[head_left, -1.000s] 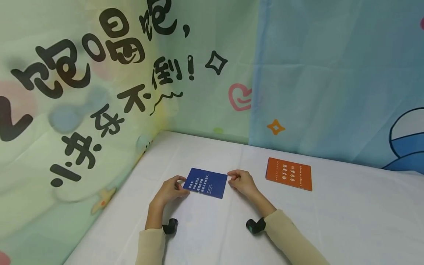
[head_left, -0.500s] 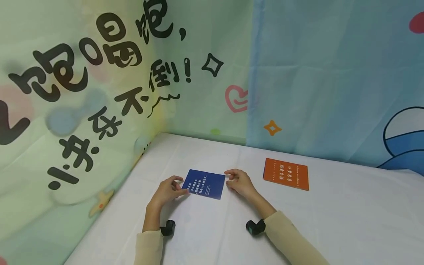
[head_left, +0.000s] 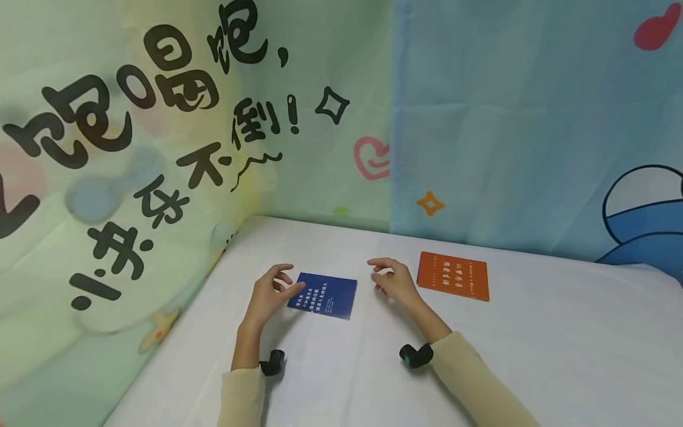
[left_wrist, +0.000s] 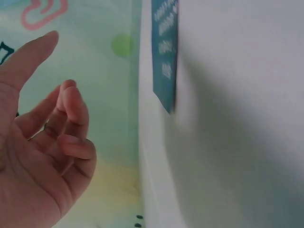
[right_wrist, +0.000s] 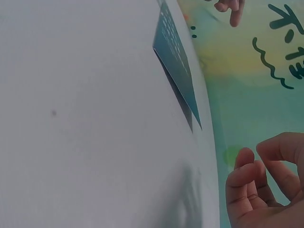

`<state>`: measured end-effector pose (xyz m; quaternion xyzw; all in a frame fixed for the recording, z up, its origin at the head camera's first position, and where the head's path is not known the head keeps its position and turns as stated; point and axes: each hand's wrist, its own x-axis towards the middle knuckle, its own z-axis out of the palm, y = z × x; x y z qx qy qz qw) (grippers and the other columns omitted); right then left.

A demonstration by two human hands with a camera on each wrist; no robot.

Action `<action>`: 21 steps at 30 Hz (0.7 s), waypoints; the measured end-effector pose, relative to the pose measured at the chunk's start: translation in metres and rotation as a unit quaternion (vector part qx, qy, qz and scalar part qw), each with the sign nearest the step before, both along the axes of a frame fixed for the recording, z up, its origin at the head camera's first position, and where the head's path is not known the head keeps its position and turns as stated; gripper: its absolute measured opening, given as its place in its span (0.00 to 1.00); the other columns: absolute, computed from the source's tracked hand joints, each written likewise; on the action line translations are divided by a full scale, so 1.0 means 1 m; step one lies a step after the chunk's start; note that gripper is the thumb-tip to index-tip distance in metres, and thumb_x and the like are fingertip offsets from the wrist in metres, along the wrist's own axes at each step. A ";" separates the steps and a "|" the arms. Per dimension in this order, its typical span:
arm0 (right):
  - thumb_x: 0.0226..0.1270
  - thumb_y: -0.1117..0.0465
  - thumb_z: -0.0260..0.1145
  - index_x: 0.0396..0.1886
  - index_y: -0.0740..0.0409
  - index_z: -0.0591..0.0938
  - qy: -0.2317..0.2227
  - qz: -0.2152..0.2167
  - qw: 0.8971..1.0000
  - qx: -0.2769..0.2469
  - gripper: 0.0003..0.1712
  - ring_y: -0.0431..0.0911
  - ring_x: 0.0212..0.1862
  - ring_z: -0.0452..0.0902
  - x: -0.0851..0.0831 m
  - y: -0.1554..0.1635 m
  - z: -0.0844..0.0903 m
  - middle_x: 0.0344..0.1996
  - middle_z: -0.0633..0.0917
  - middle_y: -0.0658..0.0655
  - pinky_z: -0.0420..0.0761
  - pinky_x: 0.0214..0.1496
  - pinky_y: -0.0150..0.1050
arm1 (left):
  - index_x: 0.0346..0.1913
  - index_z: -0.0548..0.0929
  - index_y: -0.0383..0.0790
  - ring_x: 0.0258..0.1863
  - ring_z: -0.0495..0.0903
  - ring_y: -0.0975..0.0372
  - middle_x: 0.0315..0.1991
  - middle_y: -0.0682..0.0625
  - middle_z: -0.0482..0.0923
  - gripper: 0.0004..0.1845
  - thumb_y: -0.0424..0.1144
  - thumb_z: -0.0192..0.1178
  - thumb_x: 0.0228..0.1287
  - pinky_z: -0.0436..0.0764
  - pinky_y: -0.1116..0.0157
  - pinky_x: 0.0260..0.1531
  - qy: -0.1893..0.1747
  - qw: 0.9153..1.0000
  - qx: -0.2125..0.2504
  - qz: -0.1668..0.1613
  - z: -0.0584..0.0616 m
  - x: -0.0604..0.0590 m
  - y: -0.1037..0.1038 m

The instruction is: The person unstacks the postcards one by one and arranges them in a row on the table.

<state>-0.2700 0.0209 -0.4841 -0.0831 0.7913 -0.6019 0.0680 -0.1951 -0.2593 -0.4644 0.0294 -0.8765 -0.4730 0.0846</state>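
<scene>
Both grips are held loosely spread, nothing pinched: left hand (head_left: 267, 292) beside the blue card (head_left: 323, 295), right hand (head_left: 393, 281) right of it. White print on the card and on the orange card (head_left: 453, 276) beyond is illegible.

A table (head_left: 560, 356) covered in creased white cloth fills the near and right part of the scene, running into a far-left corner. On the left, a pale green fabric backdrop (head_left: 331, 53) hangs as a wall, printed with large black Chinese characters, a pink heart and small stars. On the right, a light blue backdrop (head_left: 507, 118) meets it, showing a cartoon outline at the far right edge, all under soft, even light.
</scene>
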 end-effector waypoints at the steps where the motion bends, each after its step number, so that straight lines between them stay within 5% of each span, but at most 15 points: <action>1: 0.64 0.71 0.62 0.55 0.64 0.81 0.002 -0.003 1.000 -0.003 0.18 0.52 0.24 0.77 -0.001 0.003 0.001 0.42 0.77 0.61 0.71 0.22 0.34 | 0.61 0.76 0.38 0.32 0.74 0.59 0.38 0.46 0.77 0.29 0.41 0.72 0.57 0.71 0.66 0.32 0.005 1.000 0.002 0.000 0.002 -0.001 0.002; 11: 0.65 0.71 0.60 0.54 0.67 0.80 0.012 -0.016 1.000 -0.014 0.17 0.51 0.27 0.79 -0.008 0.032 0.007 0.39 0.76 0.59 0.76 0.26 0.34 | 0.60 0.77 0.40 0.32 0.74 0.60 0.38 0.45 0.78 0.28 0.40 0.72 0.56 0.72 0.68 0.31 0.037 0.999 0.009 -0.016 0.010 -0.006 0.023; 21: 0.67 0.66 0.64 0.57 0.67 0.78 0.042 0.051 0.998 0.013 0.20 0.61 0.32 0.79 -0.008 0.064 0.006 0.42 0.78 0.62 0.79 0.29 0.39 | 0.64 0.72 0.39 0.31 0.74 0.62 0.40 0.45 0.78 0.33 0.40 0.72 0.56 0.74 0.68 0.31 0.043 0.996 0.001 -0.081 0.006 -0.010 0.055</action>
